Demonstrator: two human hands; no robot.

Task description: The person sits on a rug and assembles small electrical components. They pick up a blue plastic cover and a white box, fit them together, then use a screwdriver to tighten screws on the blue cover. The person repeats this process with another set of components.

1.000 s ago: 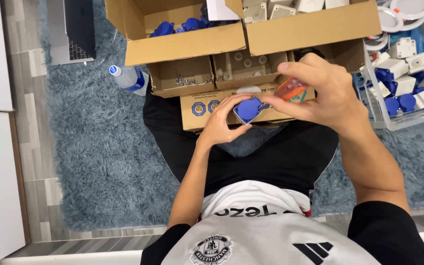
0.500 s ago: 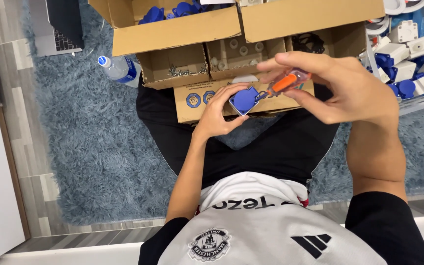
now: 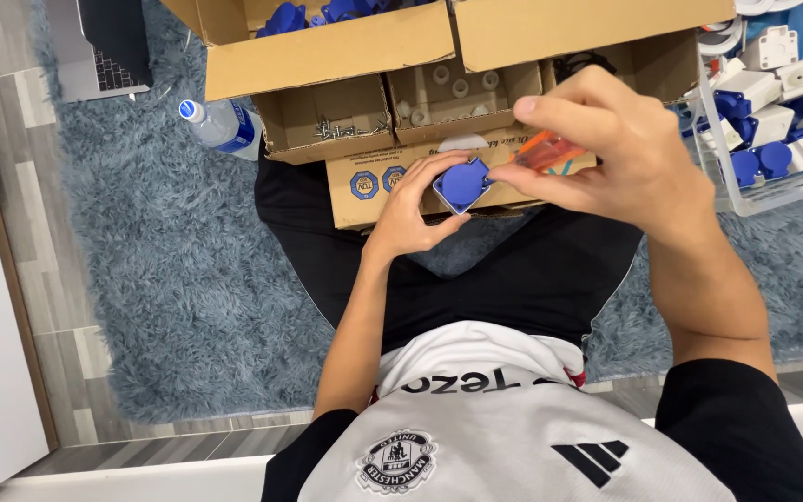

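Note:
My left hand (image 3: 413,206) grips a small blue plastic socket part (image 3: 463,184) just above my lap, its round face turned up. My right hand (image 3: 617,156) holds an orange-handled screwdriver (image 3: 550,149), the handle pinched between thumb and fingers, its tip pointing toward the blue part. The tip itself is hidden behind the part and my fingers. Both hands are in front of a small open cardboard box (image 3: 364,177) with compartments.
A larger cardboard box (image 3: 327,56) holds blue parts at the top. One compartment holds screws (image 3: 341,127), another white pieces (image 3: 457,88). A clear bin (image 3: 773,112) of white and blue sockets stands right. A water bottle (image 3: 220,125) and laptop (image 3: 104,46) lie left on the blue rug.
Both hands have stayed together on the blue part. The screwdriver handle has swung out from under my right palm and now shows between the fingers, angled toward the part.

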